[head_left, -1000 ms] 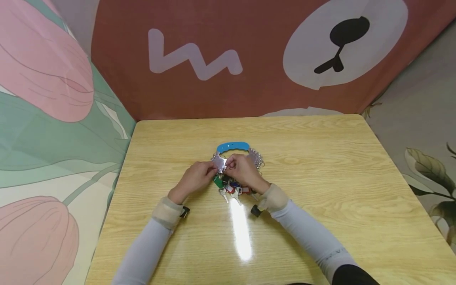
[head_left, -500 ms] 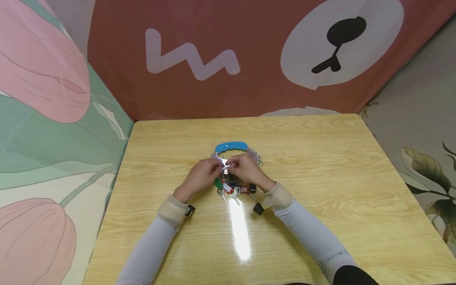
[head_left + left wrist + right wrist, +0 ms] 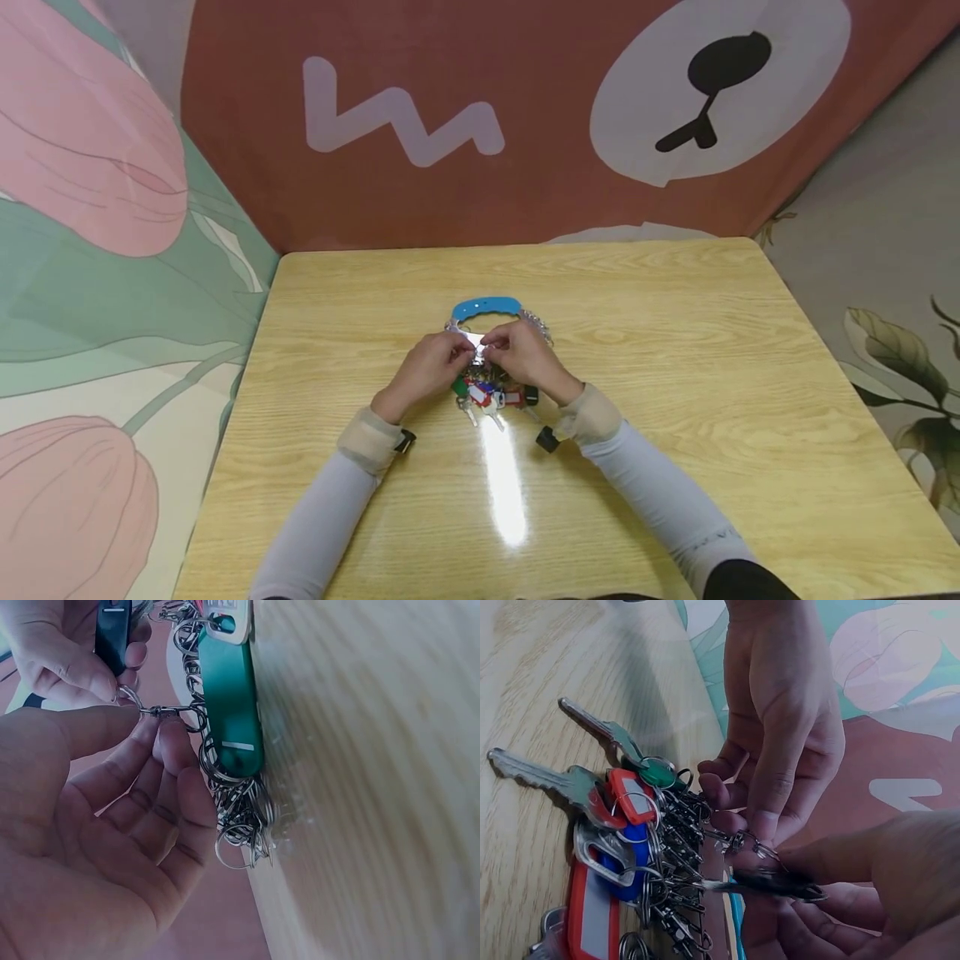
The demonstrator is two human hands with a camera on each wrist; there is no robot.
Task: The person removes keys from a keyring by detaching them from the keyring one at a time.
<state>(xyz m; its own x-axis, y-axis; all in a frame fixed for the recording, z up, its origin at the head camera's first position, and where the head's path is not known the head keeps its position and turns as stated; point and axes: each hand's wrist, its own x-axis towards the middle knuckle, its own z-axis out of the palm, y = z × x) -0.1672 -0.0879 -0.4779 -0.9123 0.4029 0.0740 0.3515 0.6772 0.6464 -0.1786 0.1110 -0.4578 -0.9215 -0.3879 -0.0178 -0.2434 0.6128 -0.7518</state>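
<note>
A key holder with a blue handle (image 3: 487, 307) and a shiny metal plate (image 3: 476, 340) lies on the table. My left hand (image 3: 427, 367) pinches a small metal swivel clasp (image 3: 159, 711) between thumb and fingertips, over the plate. Facing it, my right hand (image 3: 525, 358) holds a black key tag (image 3: 112, 637), whose split ring (image 3: 129, 693) meets the clasp. In the right wrist view the black tag appears edge-on and blurred. A green key tag (image 3: 231, 705) hangs beside the left fingertips. Whether the ring is threaded through the clasp I cannot tell.
Several keys (image 3: 540, 778) with red tags (image 3: 592, 915) and a blue tag (image 3: 626, 855) lie bunched before the plate. More loose rings (image 3: 537, 323) line its right side. The wooden table (image 3: 675, 375) meets a printed backdrop (image 3: 525, 200) at the back.
My left hand has moved right and slightly up, over the plate, close to the right hand. The right hand has shifted slightly right. The blue handle has stayed almost in place.
</note>
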